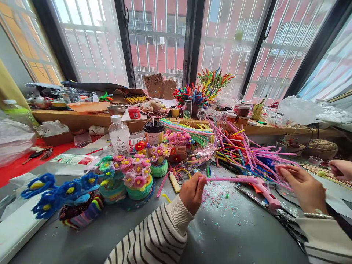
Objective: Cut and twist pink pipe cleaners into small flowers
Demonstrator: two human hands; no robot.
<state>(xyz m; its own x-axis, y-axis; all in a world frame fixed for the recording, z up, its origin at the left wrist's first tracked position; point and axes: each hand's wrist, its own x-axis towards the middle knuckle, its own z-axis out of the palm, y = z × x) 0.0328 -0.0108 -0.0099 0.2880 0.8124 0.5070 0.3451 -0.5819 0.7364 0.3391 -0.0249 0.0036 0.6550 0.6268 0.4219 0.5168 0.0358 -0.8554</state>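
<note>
My left hand (193, 193) is closed, thumb against the fingers, round one end of a pink pipe cleaner (222, 179). The stem stretches level to the right, towards a pink hot glue gun (265, 192) lying on the table. My right hand (305, 187), with a beaded bracelet at the wrist, pinches a pink pipe cleaner (279, 168) beside the loose pile; whether it is the same stem I cannot tell. Left of my left hand stand pipe-cleaner flower pots: pink flowers (137, 170), blue flowers (70, 189) in a striped pot, and a green-and-teal one (111, 183).
Another person's hand (341, 169) is at the right edge. A pile of coloured pipe cleaners (242, 150) lies behind the glue gun. Glitter (220, 205) is scattered on the grey table (220, 242). A plastic bottle (119, 137) and lidded cup (154, 134) stand behind the flowers.
</note>
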